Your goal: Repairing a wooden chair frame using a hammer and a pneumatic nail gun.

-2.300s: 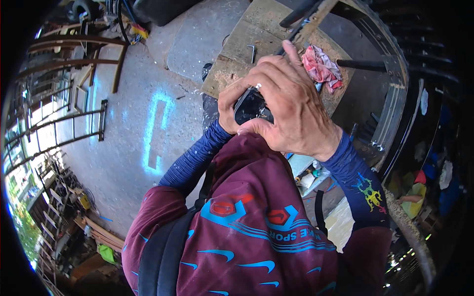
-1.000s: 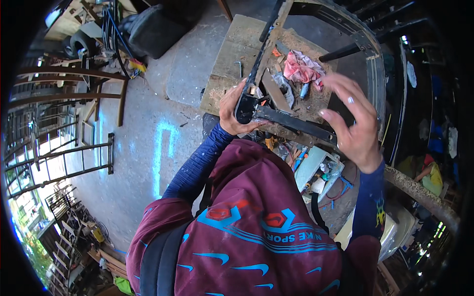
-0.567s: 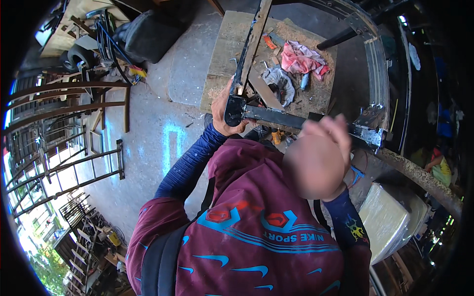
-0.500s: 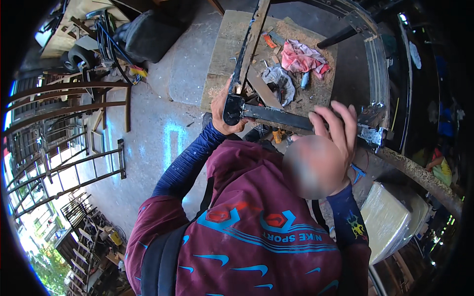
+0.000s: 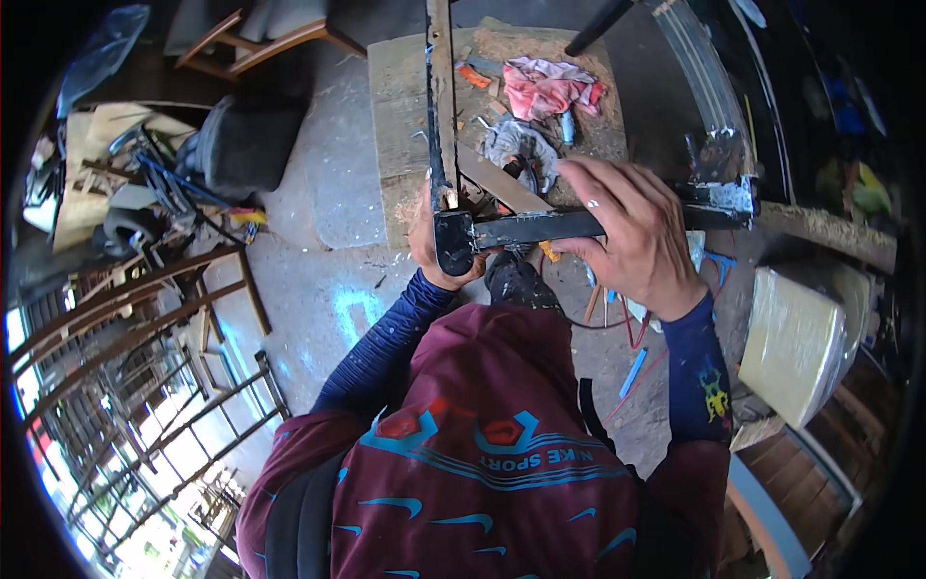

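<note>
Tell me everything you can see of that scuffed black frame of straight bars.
The scuffed black frame of straight bars looks like painted wood. From its rounded corner, one bar with a bare tan face runs up out of view; another runs right to a pale, worn patch. The left hand grips that corner; the right hand crosses the second bar, hiding part of it.

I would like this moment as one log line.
left hand: holding black frame corner | right hand: open, over dark bar | pink cloth: on wooden board
</note>
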A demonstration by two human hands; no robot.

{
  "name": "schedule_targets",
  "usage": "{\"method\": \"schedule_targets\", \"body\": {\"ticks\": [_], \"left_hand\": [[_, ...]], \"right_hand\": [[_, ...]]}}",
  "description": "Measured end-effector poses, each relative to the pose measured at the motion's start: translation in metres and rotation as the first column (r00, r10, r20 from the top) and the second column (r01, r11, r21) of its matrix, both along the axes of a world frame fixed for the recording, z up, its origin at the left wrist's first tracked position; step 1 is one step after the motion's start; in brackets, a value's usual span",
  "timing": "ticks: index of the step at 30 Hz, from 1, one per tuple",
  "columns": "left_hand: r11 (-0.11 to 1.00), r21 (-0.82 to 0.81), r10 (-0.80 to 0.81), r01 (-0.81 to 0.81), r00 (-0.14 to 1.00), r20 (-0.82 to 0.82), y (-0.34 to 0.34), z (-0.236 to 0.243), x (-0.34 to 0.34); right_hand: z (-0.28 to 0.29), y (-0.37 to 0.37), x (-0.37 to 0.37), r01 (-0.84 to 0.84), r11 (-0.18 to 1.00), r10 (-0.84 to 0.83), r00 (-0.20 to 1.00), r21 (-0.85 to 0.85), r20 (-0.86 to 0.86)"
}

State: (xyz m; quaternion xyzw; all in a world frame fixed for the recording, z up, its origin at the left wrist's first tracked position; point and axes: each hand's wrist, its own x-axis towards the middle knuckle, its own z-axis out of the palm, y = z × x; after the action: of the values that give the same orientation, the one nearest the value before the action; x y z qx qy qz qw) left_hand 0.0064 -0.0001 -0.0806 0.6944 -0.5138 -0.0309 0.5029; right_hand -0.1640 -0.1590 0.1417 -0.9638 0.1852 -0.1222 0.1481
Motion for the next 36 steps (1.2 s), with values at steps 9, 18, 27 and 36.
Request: {"method": "schedule_targets", "body": {"ticks": [9,18,27,36], "left_hand": [[0.997,-0.007,-0.079,0.079,0.995,-0.060,0.002,-0.001,0.011],[0.993,-0.093,-0.068,0.067,0.998,-0.010,0.003,0.003,0.011],[0.993,-0.056,-0.111,0.105,0.987,-0.113,-0.005,0.006,0.012],[0.992,-0.108,-0.079,0.069,0.993,-0.088,-0.009,0.019,0.014]], "right_hand": [[-0.001,-0.023,0.029,-0.297,0.924,0.321,0.945,0.242,-0.067],[0.004,-0.019,0.037,-0.258,0.939,0.282,0.956,0.229,-0.082],[-0.008,0.007,0.030,-0.111,0.987,0.112,0.994,0.113,0.000],[-0.010,0.008,0.033,-0.103,0.987,0.096,0.994,0.127,0.054]]}}
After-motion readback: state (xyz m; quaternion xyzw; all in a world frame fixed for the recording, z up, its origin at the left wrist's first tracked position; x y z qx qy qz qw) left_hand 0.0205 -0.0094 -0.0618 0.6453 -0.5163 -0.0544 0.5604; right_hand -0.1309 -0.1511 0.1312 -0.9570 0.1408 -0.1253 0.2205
